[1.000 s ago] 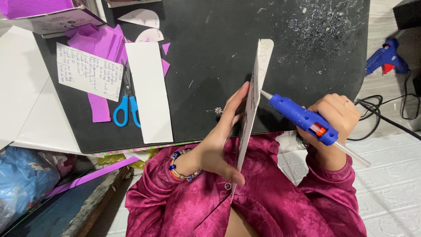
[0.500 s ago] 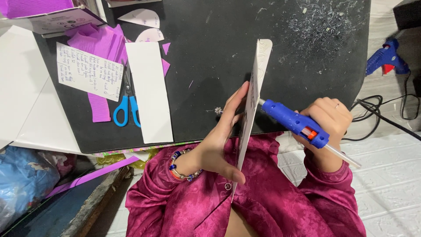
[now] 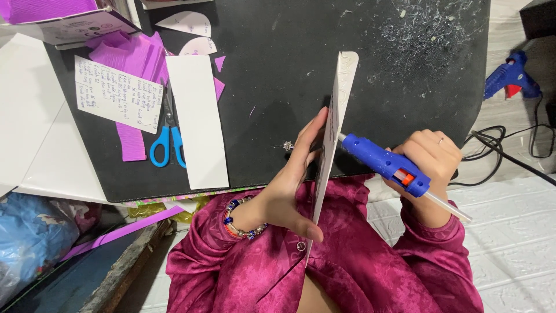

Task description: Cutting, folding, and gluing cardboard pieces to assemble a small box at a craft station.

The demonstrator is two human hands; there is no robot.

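The left hand (image 3: 286, 194) holds a white card (image 3: 330, 145) on edge, fingers stretched along its near face and thumb pinching the lower edge. The right hand (image 3: 431, 162) wraps closed around a blue glue gun (image 3: 385, 164), its nozzle touching the card's far face, opposite the left fingertips. Beyond the fingers, left, lie blue-handled scissors (image 3: 165, 145) on a black mat (image 3: 278, 64).

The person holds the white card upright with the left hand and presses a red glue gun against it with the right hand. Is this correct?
Not quite: the glue gun in the right hand is blue, with only a small orange trigger. The head view shows this. The left hand does hold the white card upright.
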